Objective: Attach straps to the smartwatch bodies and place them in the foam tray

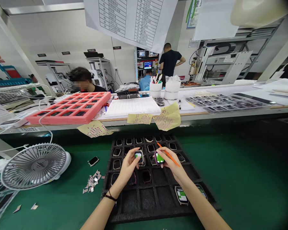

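My left hand (132, 160) grips a silver smartwatch (139, 156) whose lit screen shows white and green, the thumb lying on its lower edge. In my right hand (171, 161) is a purple-cased smartwatch (159, 157) with a green lit screen. An orange pen-like stick (168, 155) also rests between the right fingers. Both hands are above a black foam tray (147, 199) with many compartments, several holding dark-screened watches. Partly behind my right forearm, a silver watch (181, 195) with a lit screen sits in the tray's near right part.
A white fan (36, 166) stands left on the green mat. Beside the tray lie a loose watch (93, 161) and a pile of small pieces (93, 181). On the shelf are a pink foam tray (60, 119), paper sheets (132, 106) and white cups (156, 88). Other people are beyond.
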A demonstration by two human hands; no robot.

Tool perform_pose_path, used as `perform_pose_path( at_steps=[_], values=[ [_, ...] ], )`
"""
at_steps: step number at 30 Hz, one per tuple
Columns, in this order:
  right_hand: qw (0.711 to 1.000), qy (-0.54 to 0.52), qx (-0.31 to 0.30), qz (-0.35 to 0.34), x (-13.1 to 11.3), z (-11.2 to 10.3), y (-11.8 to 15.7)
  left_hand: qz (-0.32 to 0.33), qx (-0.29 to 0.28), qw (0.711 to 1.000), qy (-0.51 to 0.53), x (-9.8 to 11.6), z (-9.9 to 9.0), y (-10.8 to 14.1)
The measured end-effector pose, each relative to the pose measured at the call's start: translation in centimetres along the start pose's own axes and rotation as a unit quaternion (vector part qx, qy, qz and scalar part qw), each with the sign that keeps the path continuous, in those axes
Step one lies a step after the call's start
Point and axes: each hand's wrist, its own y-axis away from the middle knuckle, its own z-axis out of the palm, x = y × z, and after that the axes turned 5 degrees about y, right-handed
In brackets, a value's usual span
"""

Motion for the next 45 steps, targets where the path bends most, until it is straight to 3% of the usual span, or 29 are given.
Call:
perform_pose_path(
  at_steps=[7, 14, 19, 24, 27, 31, 35, 37, 40, 45],
  values=[
    [0.995, 0.017, -0.078, -0.051, 0.6, -0.1, -0.3, -0.013, -0.013, 1.0, 0.002, 0.5, 0.1, 0.0],
    [0.997, 0.017, -0.052, -0.051, 0.9, -0.1, -0.4, -0.007, -0.008, 1.0, 0.01, -0.1, 0.1, -0.1],
    [0.998, 0.012, -0.038, -0.045, 0.6, 0.1, -0.3, -0.007, -0.05, 0.999, 0.002, 0.3, 0.3, 0.3],
    [0.999, 0.02, -0.048, -0.005, -0.1, 0.3, 0.3, 0.03, -0.069, 0.992, -0.097, 0.9, 0.6, 1.1],
    [0.996, 0.05, -0.069, -0.004, 0.1, 0.6, 0.3, 0.104, -0.08, 0.969, -0.208, 1.2, 0.7, 1.5],
    [0.988, 0.112, -0.101, -0.037, 0.7, 0.9, 0.4, 0.211, -0.117, 0.908, -0.342, 1.1, 0.7, 1.5],
    [0.962, 0.23, -0.122, -0.086, 0.7, 1.3, 1.0, 0.254, -0.122, 0.831, -0.479, 0.6, 0.6, 1.3],
    [0.949, 0.276, -0.124, -0.09, 0.5, 1.5, 1.2, 0.265, -0.116, 0.807, -0.515, 0.5, 0.6, 1.2],
    [0.952, 0.262, -0.134, -0.086, 0.3, 1.5, 1.3, 0.288, -0.096, 0.805, -0.509, 0.8, 0.5, 1.3],
    [0.973, 0.066, -0.218, -0.029, 0.0, 0.9, 1.0, 0.297, -0.074, 0.847, -0.434, 1.6, 0.5, 1.7]
  ],
)
